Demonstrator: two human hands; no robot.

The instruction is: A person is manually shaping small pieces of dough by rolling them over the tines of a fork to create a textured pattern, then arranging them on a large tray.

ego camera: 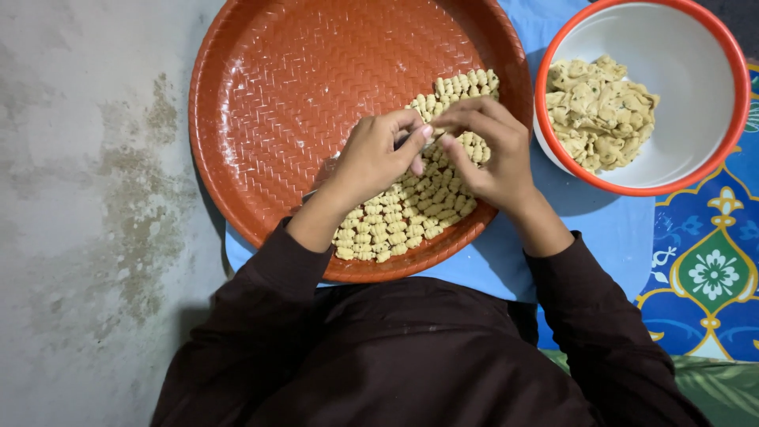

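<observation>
1. While both hands meet over the right half of a round orange tray (269, 95), the left hand (378, 154) and the right hand (486, 150) have their fingertips pressed together at one spot, pinching something small between them; it is too hidden by the fingers to say exactly what, though a thin pale edge shows at the pinch.
2. Just under the hands lie the shaped dough pieces (411, 209), small ridged pale-yellow bits laid side by side in rows that run from the upper right of the tray down to its lower rim.
3. Both hands hover above these rows, and the left wrist crosses over the lower pieces.
4. To the right, just beside the tray and touching or nearly touching its rim, stands a white bowl with a red rim (696, 134).
5. Inside the bowl sits a lump of raw dough (601, 111), torn into rough chunks of the same pale yellow.
6. Tray and bowl rest on a light blue cloth (609, 229), with a patterned blue mat (711, 261) at the right edge.
7. Grey, stained floor (87, 198) fills the left side.
8. Dark brown sleeves (261, 316) cover both arms down to the wrists.
</observation>
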